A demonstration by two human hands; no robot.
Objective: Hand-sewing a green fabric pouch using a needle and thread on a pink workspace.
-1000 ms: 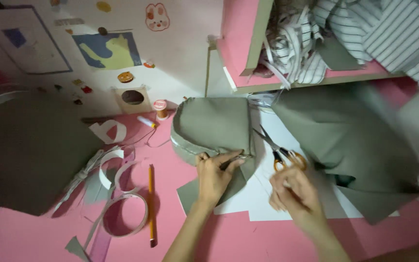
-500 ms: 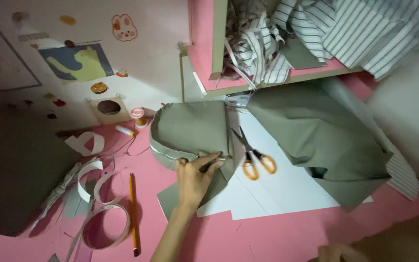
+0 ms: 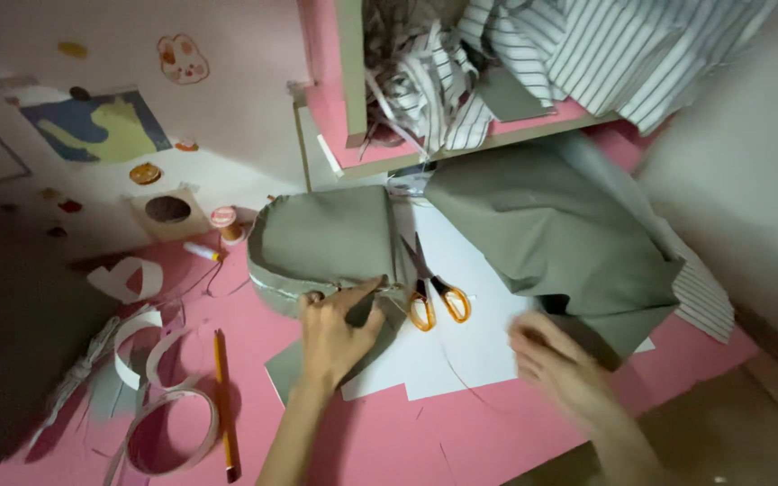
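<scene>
Currently left hand presses flat, fingers spread, on the grey fabric piece's near edge. Orange-handled scissors lie just right of it, blades pointing away; blurred right hand nearer, fingers unclear.

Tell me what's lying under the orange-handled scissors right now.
The scissors lie on white paper spread over the pink table. Their blade tips touch the grey fabric piece that the left hand presses. Whatever is beneath the paper is covered.
</scene>
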